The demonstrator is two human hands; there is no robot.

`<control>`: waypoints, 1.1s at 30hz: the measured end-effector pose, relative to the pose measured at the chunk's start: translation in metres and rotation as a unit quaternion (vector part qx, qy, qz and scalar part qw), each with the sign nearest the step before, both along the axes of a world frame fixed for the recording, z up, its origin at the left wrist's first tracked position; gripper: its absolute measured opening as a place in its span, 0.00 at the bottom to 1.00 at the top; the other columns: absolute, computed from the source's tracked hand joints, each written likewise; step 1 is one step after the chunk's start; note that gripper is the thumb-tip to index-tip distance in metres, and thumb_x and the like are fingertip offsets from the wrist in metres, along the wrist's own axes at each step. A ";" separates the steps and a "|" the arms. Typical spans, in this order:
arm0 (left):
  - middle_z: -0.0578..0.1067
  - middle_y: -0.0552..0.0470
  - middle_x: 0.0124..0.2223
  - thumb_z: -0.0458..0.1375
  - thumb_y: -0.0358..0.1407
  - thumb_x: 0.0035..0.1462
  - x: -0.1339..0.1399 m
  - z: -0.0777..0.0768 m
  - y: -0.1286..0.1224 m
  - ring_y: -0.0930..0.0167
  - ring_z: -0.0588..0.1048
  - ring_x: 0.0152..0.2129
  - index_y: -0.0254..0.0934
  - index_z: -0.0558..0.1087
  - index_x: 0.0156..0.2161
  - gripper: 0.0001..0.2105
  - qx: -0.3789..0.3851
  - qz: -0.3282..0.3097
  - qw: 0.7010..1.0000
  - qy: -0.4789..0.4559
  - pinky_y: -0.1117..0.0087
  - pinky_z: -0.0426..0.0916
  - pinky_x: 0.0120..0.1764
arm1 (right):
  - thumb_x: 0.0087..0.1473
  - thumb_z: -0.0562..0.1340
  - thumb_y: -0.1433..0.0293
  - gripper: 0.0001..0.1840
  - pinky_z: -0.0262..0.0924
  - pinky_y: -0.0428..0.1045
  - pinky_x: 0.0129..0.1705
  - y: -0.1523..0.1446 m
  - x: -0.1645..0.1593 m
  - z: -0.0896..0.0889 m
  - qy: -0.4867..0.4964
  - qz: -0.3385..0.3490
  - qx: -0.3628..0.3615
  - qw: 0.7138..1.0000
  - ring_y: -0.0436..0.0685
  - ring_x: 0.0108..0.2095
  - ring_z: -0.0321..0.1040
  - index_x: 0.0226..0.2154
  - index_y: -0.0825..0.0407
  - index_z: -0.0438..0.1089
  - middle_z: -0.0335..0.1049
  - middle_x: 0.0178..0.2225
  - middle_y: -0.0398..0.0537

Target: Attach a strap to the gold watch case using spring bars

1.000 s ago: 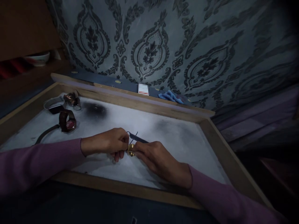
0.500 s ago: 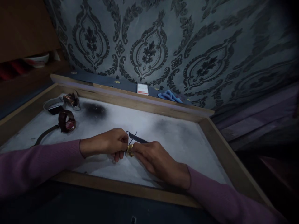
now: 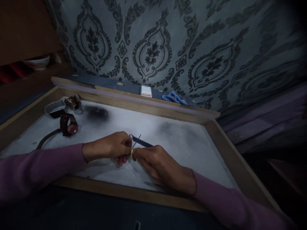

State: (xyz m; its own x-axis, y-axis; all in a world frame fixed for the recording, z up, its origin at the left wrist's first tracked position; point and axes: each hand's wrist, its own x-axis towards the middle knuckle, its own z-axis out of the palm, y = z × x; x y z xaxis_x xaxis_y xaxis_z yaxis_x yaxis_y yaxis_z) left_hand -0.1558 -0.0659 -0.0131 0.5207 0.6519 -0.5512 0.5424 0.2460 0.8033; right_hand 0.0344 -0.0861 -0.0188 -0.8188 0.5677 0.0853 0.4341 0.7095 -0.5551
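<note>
My left hand (image 3: 117,147) is closed, thumb and fingers pinching the left edge of a small gold-coloured watch (image 3: 133,154). From the other side my right hand (image 3: 160,163) grips the same watch between thumb and fingers, and both hands hide most of it. Just beyond the fingertips, a dark watch strap (image 3: 142,141) with a loop-like buckle end lies on the white drawer bottom. A thin dark stick (image 3: 137,141) crosses near that buckle end. The hands meet low over the middle of the drawer.
Several watches are at the drawer's left, including a brown-strapped watch (image 3: 68,125) and a grey-banded watch (image 3: 55,109). Wooden walls surround the drawer (image 3: 230,153). A blue cloth (image 3: 174,98) and a small white box (image 3: 146,91) sit on the ledge behind, below a patterned wall.
The gold-coloured watch has turned slightly between my fingers and shows a narrower, rounder side. Both hands stay in nearly the same place.
</note>
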 end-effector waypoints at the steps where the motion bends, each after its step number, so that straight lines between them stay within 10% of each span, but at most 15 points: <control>1: 0.70 0.55 0.18 0.52 0.29 0.49 0.000 0.000 0.000 0.74 0.70 0.13 0.34 0.66 0.26 0.04 -0.002 0.001 1.000 0.002 0.75 0.62 0.20 | 0.59 0.51 0.77 0.11 0.48 0.44 0.24 0.000 -0.001 0.001 0.004 0.000 -0.003 1.000 0.47 0.20 0.55 0.30 0.54 0.65 0.62 0.21 0.41; 33: 0.71 0.54 0.20 0.55 0.34 0.49 0.002 -0.008 0.000 0.74 0.72 0.14 0.33 0.68 0.28 0.05 -0.003 -0.003 1.000 -0.014 0.75 0.63 0.19 | 0.61 0.50 0.75 0.11 0.50 0.48 0.27 -0.013 -0.007 0.013 -0.103 -0.119 -0.022 0.987 0.51 0.23 0.65 0.35 0.57 0.68 0.74 0.27 0.50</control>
State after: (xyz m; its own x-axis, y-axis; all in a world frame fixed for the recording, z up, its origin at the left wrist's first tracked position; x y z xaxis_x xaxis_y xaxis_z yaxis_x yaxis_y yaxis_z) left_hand -0.1539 -0.0662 -0.0207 0.5388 0.6456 -0.5412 0.5218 0.2486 0.8161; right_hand 0.0277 -0.0990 -0.0062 -0.6592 0.7455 -0.0982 0.6927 0.5513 -0.4650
